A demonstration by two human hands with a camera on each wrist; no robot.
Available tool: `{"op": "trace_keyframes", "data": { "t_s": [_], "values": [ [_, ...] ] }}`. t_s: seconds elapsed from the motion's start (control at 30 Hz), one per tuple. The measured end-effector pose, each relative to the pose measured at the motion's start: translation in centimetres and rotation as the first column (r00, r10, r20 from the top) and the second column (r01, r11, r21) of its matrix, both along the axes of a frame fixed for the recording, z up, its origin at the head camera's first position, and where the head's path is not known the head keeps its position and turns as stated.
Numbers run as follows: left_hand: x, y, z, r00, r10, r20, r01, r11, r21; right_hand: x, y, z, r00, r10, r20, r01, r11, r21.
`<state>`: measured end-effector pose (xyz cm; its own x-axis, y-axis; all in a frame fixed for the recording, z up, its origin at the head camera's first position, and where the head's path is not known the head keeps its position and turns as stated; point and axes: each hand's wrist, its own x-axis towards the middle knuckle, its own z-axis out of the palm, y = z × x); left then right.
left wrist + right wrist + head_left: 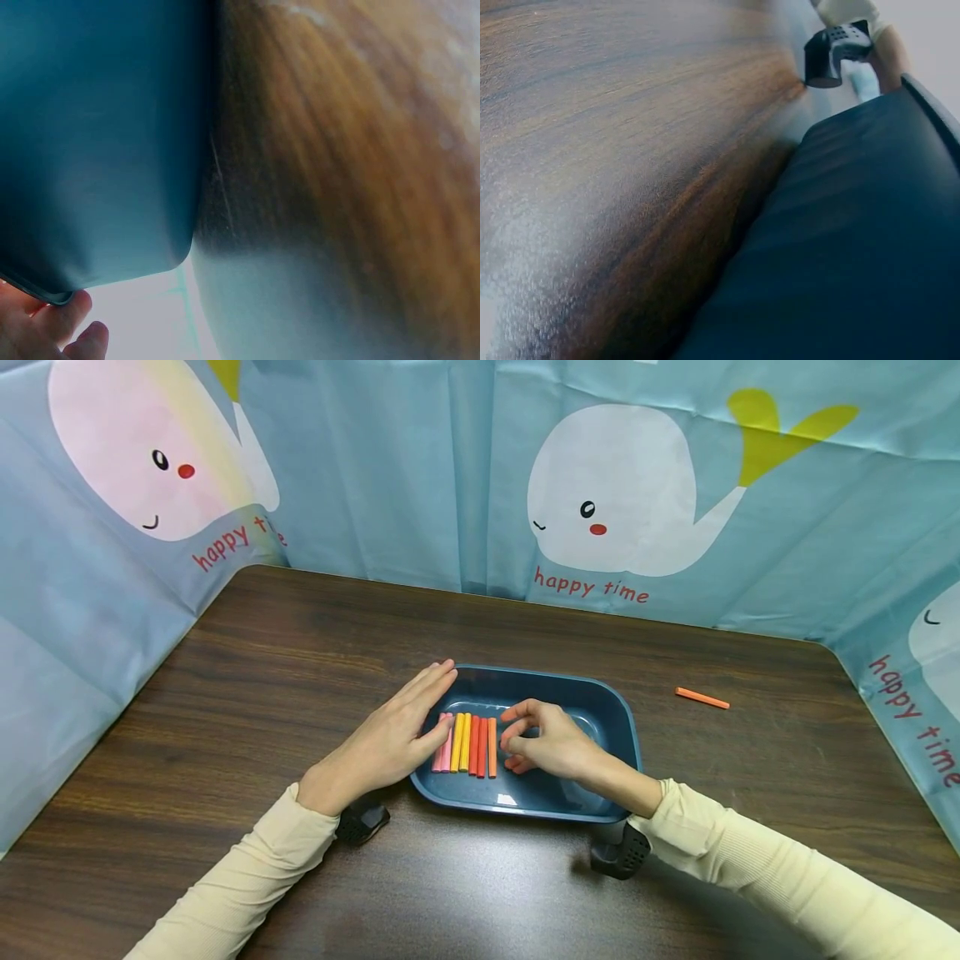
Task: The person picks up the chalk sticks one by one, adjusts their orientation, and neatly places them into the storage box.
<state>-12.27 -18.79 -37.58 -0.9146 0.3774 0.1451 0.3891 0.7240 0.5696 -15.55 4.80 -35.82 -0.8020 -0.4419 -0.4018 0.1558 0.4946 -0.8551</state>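
A dark blue tray holds a side-by-side row of slim sticks. From left to right they run pink, yellow, red and orange. My left hand lies over the tray's left rim, fingers extended and thumb at the pink end of the row. In the left wrist view, its fingertips show at the tray's edge. Inside the tray, my right hand has its fingers apart and bent just right of the orange stick, with nothing seen between them.
A lone orange stick lies on the wooden table, right of the tray. Behind the table hangs a blue curtain printed with whales. Black wrist cameras sit close to the tray's front side.
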Motion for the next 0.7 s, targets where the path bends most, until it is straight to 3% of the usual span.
{"op": "trace_keyframes", "data": {
  "t_s": [0.43, 0.7],
  "values": [
    [0.0, 0.0, -0.1, 1.0, 0.006, -0.007, -0.006, 1.0, 0.004, 0.8, 1.9, 1.5, 0.986, 0.083, -0.145, -0.073, 0.995, 0.073],
    [0.0, 0.1, -0.1, 1.0, 0.008, -0.014, -0.008, 1.0, -0.003, 0.7, 3.1, 2.2, 0.977, 0.103, -0.185, -0.091, 0.993, 0.071]
  ]
}}
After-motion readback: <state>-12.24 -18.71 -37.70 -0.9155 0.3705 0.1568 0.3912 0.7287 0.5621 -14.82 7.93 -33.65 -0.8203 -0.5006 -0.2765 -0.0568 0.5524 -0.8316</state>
